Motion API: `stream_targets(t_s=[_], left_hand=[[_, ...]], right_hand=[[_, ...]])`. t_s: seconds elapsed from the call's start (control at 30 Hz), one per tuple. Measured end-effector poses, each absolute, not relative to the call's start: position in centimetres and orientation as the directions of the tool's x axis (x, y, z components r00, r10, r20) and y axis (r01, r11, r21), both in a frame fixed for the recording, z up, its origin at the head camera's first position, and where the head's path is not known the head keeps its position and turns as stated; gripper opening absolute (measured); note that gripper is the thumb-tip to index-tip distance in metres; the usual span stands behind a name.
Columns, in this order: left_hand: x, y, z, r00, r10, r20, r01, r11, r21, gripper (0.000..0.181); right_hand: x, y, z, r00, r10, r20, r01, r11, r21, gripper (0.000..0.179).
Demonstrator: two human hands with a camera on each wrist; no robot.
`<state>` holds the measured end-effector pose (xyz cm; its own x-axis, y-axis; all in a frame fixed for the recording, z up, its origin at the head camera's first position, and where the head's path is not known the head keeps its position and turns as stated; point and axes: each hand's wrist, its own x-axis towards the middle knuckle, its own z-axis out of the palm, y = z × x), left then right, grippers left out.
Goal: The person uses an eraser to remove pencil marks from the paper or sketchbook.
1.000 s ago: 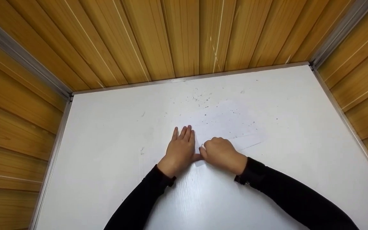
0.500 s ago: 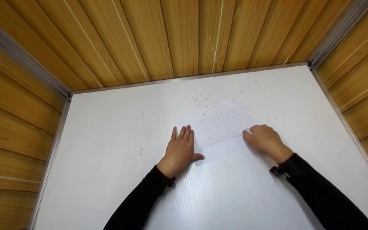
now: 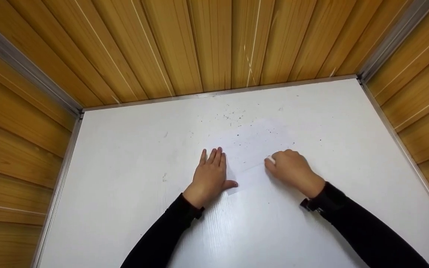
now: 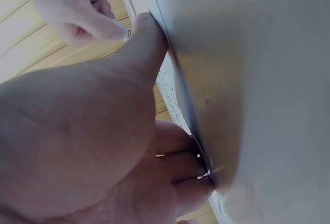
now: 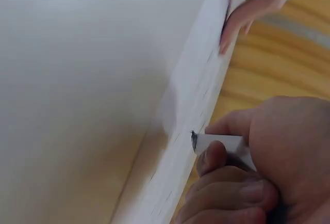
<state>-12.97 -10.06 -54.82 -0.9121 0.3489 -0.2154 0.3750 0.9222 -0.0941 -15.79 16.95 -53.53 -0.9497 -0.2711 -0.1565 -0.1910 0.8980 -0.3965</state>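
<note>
A white sheet of paper (image 3: 255,143) lies on the white tabletop, scattered with small dark crumbs. My left hand (image 3: 210,175) rests flat along the sheet's left edge, fingers straight and thumb spread onto the near corner. In my right hand (image 3: 291,169) is a white eraser (image 5: 219,141), pinched between thumb and curled fingers. Its exposed end is smudged dark and is at the paper, as the right wrist view shows. Most of the eraser is hidden by the fingers. A faint line crosses the paper between the two hands.
Dark crumbs (image 3: 233,117) are scattered on the table (image 3: 125,149) beyond the paper. Wood-patterned walls (image 3: 214,44) stand along the table's back and both sides, with metal strips at the edges.
My right hand went from beside the left thumb out to the right along the paper, then came partway back left. The left hand stays in place.
</note>
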Motion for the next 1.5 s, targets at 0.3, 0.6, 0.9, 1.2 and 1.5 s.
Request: stream_targets(t_s=[0.3,0.6,0.9,1.2,1.5], left_hand=[[-12.6,-10.1,-54.8,-0.917,0.382,-0.112,0.392,0.916,-0.087,0.114],[-12.6,-10.2,-54.7,-0.918,0.352,-0.186,0.379,0.915,-0.141,0.114],[-12.7,-10.1,-54.8,-0.912,0.355,-0.205,0.383,0.916,-0.117,0.115],[-12.7,-10.0,-54.8,-0.914,0.346,-0.213,0.376,0.919,-0.118,0.114],[-12.7,-10.0,-54.9,-0.921,0.36,-0.15,0.376,0.922,-0.095,0.114]], right_hand=[[-14.7,9.1,-54.4,-0.864,-0.488,-0.124,-0.418,0.831,-0.366,0.039],[-16.2,13.5,-55.1,-0.907,-0.375,-0.192,-0.269,0.866,-0.421,0.044],[-18.0,24.2,-54.4,-0.954,-0.185,-0.234,-0.082,0.918,-0.388,0.052],[-16.9,20.9,-53.8,-0.953,-0.235,-0.19,-0.149,0.912,-0.381,0.051],[-14.9,10.3,-53.4,-0.863,-0.491,-0.119,-0.419,0.828,-0.372,0.041]])
